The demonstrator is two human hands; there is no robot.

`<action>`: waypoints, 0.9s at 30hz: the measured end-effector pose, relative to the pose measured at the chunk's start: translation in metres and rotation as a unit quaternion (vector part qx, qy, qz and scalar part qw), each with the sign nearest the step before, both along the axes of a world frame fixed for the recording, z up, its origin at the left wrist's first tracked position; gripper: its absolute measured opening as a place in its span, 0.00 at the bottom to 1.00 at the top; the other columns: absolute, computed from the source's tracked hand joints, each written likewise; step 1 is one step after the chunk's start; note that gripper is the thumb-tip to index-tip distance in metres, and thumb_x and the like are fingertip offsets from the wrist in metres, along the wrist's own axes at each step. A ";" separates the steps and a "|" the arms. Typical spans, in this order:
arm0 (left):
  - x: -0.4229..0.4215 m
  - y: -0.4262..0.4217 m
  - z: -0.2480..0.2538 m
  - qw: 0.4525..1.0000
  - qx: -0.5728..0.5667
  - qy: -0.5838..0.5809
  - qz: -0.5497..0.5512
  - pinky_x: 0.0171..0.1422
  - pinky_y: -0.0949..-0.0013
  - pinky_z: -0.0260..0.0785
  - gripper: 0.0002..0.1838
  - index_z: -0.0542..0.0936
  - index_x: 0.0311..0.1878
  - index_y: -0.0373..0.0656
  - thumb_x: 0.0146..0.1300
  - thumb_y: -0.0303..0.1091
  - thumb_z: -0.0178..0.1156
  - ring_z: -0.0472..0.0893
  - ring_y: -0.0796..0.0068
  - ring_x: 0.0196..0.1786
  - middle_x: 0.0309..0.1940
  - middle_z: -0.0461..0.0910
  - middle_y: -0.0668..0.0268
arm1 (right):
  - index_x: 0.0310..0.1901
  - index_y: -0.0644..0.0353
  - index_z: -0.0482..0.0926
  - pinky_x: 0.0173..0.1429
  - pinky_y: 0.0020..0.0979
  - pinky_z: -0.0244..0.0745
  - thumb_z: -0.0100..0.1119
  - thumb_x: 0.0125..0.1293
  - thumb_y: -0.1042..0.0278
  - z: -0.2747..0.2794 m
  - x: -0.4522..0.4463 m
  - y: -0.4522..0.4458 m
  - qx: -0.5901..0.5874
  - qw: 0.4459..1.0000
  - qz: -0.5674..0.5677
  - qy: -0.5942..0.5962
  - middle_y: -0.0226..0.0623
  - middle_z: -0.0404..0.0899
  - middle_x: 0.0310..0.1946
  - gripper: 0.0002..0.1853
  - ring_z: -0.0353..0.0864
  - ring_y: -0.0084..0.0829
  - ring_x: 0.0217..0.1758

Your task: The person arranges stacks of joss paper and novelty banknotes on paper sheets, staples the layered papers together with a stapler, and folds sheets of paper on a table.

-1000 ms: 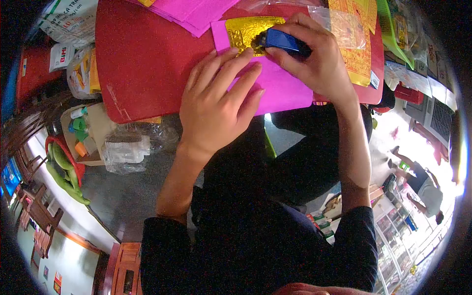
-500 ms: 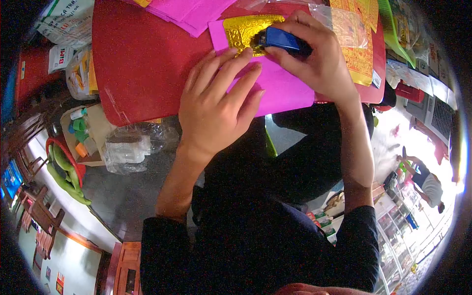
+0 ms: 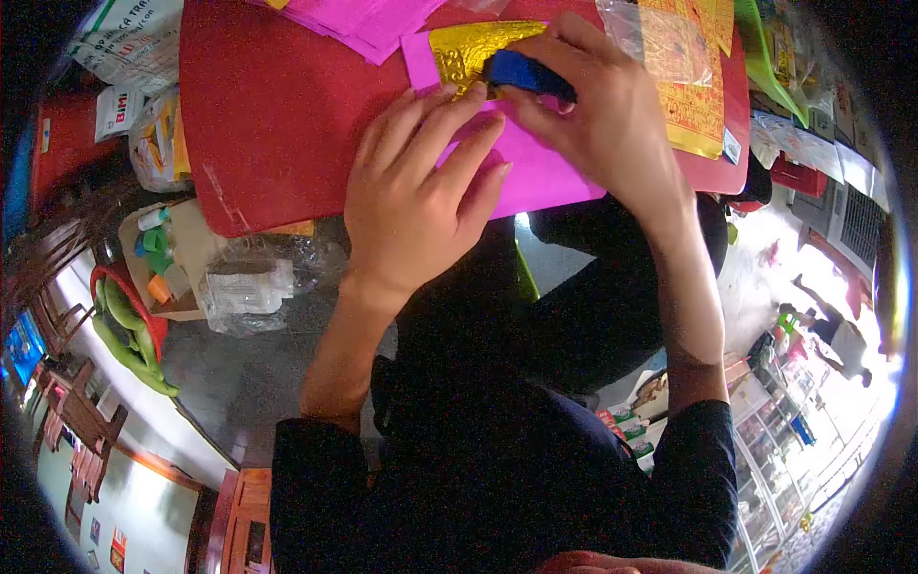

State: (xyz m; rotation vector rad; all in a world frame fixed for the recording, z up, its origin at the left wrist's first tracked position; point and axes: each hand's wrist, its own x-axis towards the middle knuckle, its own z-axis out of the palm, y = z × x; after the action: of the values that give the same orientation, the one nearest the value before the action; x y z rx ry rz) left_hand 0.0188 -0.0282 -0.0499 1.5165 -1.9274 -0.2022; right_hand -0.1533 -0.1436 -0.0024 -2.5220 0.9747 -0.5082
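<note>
On the red table (image 3: 277, 124) lies a pink paper sheet (image 3: 550, 172) with an embossed gold foil piece (image 3: 464, 53) on top. My right hand (image 3: 612, 110) grips a blue stapler-like tool (image 3: 526, 74), whose dark front end is over the gold piece's lower edge. My left hand (image 3: 416, 187) lies spread, palm down, its fingertips on the pink sheet and the gold piece's near edge. The underside of the tool is hidden.
Pink sheets (image 3: 359, 24) lie at the table's far edge. Printed yellow papers (image 3: 681, 81) with clear plastic are at right, beside a green basket rim (image 3: 760, 62). A plastic-wrapped bundle (image 3: 249, 287) is below left. A person (image 3: 841, 340) is in the right background.
The blue tool and my right hand have moved slightly left, and that hand has tilted. My left hand has barely shifted. The person in the background has changed position.
</note>
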 end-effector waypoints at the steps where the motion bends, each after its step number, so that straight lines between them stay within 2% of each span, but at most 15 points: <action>1: -0.001 0.001 -0.001 1.000 -0.005 -0.001 -0.001 0.69 0.52 0.71 0.17 0.87 0.53 0.46 0.62 0.40 0.69 0.79 0.57 0.63 0.59 0.82 0.65 | 0.48 0.65 0.85 0.44 0.37 0.78 0.75 0.58 0.71 -0.003 0.002 0.002 -0.018 1.000 0.002 -0.014 0.42 0.79 0.37 0.17 0.82 0.39 0.37; 2: -0.001 0.000 -0.001 1.000 -0.011 -0.003 -0.002 0.69 0.52 0.70 0.17 0.86 0.52 0.45 0.63 0.40 0.68 0.79 0.57 0.62 0.58 0.82 0.64 | 0.48 0.66 0.85 0.44 0.37 0.78 0.74 0.58 0.71 -0.005 0.003 0.001 -0.037 0.999 0.004 -0.028 0.42 0.79 0.37 0.16 0.82 0.39 0.37; 5: -0.001 0.000 0.000 1.000 -0.017 -0.002 -0.005 0.69 0.52 0.70 0.16 0.86 0.52 0.45 0.63 0.40 0.68 0.79 0.57 0.63 0.58 0.82 0.65 | 0.47 0.67 0.85 0.45 0.37 0.77 0.74 0.58 0.71 -0.007 -0.007 -0.010 0.072 0.995 0.019 -0.060 0.42 0.79 0.37 0.16 0.81 0.40 0.37; 8: -0.002 0.001 0.000 1.000 -0.015 0.000 -0.001 0.70 0.53 0.70 0.16 0.86 0.52 0.45 0.63 0.40 0.68 0.79 0.57 0.63 0.58 0.82 0.65 | 0.47 0.67 0.85 0.45 0.36 0.77 0.74 0.58 0.71 -0.005 -0.014 -0.013 0.084 0.994 0.027 -0.072 0.43 0.79 0.36 0.16 0.81 0.40 0.37; 17: -0.002 -0.001 -0.001 1.000 -0.013 0.007 -0.003 0.69 0.53 0.70 0.15 0.86 0.51 0.45 0.63 0.39 0.68 0.79 0.57 0.62 0.58 0.83 0.65 | 0.47 0.67 0.85 0.46 0.38 0.77 0.75 0.57 0.70 -0.008 -0.010 -0.011 0.045 0.997 0.027 -0.065 0.44 0.79 0.36 0.17 0.82 0.44 0.38; 20: -0.002 0.000 -0.002 1.000 -0.020 0.003 0.000 0.69 0.53 0.71 0.15 0.87 0.51 0.45 0.63 0.39 0.68 0.79 0.58 0.62 0.58 0.83 0.65 | 0.47 0.67 0.85 0.46 0.38 0.77 0.75 0.56 0.69 -0.003 -0.008 -0.009 0.045 0.999 0.011 -0.028 0.45 0.79 0.36 0.17 0.82 0.44 0.38; 27: -0.003 -0.001 0.000 1.000 -0.015 0.002 0.000 0.69 0.53 0.71 0.15 0.87 0.51 0.45 0.62 0.38 0.68 0.79 0.57 0.61 0.57 0.83 0.65 | 0.46 0.65 0.85 0.42 0.41 0.79 0.76 0.56 0.67 -0.008 -0.006 -0.002 0.002 0.999 -0.012 -0.038 0.46 0.79 0.35 0.18 0.83 0.47 0.36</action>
State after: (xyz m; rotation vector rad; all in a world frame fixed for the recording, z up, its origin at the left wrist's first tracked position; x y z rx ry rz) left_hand 0.0160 -0.0293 -0.0498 1.4968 -1.9189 -0.1758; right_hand -0.1594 -0.1456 -0.0100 -2.4711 0.9764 -0.6047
